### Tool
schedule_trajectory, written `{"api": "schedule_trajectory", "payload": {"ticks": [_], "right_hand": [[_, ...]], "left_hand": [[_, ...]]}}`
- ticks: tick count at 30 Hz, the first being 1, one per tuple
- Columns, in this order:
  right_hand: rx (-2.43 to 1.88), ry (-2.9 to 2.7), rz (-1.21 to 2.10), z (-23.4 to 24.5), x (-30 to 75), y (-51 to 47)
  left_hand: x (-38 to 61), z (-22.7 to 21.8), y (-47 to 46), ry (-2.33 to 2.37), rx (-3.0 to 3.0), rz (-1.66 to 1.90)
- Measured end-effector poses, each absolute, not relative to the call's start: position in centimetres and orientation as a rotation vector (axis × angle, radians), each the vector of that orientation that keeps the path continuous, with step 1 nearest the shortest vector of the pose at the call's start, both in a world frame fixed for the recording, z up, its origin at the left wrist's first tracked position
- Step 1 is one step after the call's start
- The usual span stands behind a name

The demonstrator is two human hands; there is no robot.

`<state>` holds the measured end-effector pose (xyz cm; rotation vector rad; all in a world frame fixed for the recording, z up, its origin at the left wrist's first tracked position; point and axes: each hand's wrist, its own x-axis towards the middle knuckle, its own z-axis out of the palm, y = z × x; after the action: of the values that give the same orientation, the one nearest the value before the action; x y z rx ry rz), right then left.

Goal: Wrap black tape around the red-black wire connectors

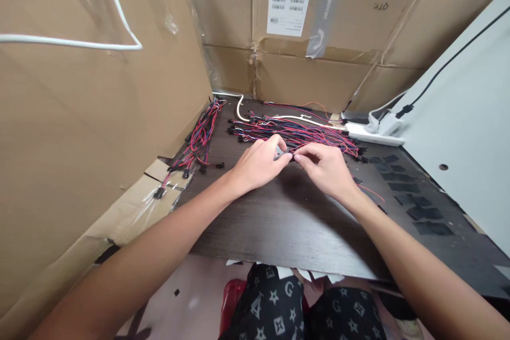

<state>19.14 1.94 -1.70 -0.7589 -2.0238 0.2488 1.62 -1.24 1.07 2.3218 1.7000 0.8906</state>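
My left hand (263,162) and my right hand (324,167) meet above the middle of the dark table. Their fingertips pinch a small black piece (294,156), apparently the end of a thin wire; its exact form is too small to make out. Something greyish shows between my left thumb and index finger. Red and dark wires (372,193) come out from behind my right wrist and lie on the table. Just beyond my fingers is a wide bundle of red and black wires (298,133) with black connectors at its ends.
A second wire bundle (201,135) lies left against a cardboard box (159,64). Short black tape strips (414,201) are stuck in a row on the right. A white power strip (376,134) with plugs stands at the back right. Boxes wall the back.
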Motion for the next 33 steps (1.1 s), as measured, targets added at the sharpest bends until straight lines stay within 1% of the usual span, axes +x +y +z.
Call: {"api": "schedule_trajectory", "payload": {"ticks": [4, 9, 17, 18, 20, 22, 23, 25, 27, 30, 33], "right_hand": [[-0.722, -2.05, 0.165, -1.8, 19.1, 2.0], [-0.725, -2.081, 0.154, -1.9, 18.9, 2.0], [-0.704, -2.126, 0.139, -1.8, 18.8, 2.0], [-0.686, -2.133, 0.084, -1.8, 18.8, 1.7], [-0.592, -2.153, -0.131, -1.9, 18.7, 0.6], [-0.429, -2.175, -0.371, -1.9, 18.6, -1.0], [-0.35, -2.18, -0.421, -1.9, 18.7, -1.8], [-0.331, -2.122, -0.362, -1.8, 19.0, -2.9], [-0.432, -2.029, -0.186, -1.6, 19.7, -3.3], [-0.518, -2.05, 0.059, -1.2, 21.8, -3.5], [-0.415, -2.273, 0.172, -1.4, 24.3, -5.1]], "left_hand": [[1.8, 1.1, -1.3, 1.8, 2.296, 0.878], [1.9, 1.4, -1.6, 1.799, 2.361, 0.743], [2.4, 1.5, -2.2, 1.823, 2.366, 0.751], [2.4, 1.4, -2.2, 1.838, 2.365, 0.75], [2.0, 1.5, -1.8, 1.864, 2.374, 0.757], [1.1, 1.7, -1.1, 1.915, 2.382, 0.786], [0.6, 1.8, -0.7, 1.982, 2.374, 0.795], [-0.4, 2.0, 0.0, 2.042, 2.274, 0.904], [-0.8, 2.0, 0.4, 1.924, 2.23, 1.015], [-0.5, 1.7, 0.4, 1.835, 2.272, 1.005], [-0.1, 1.5, 0.2, 1.801, 2.317, 0.955]]}}
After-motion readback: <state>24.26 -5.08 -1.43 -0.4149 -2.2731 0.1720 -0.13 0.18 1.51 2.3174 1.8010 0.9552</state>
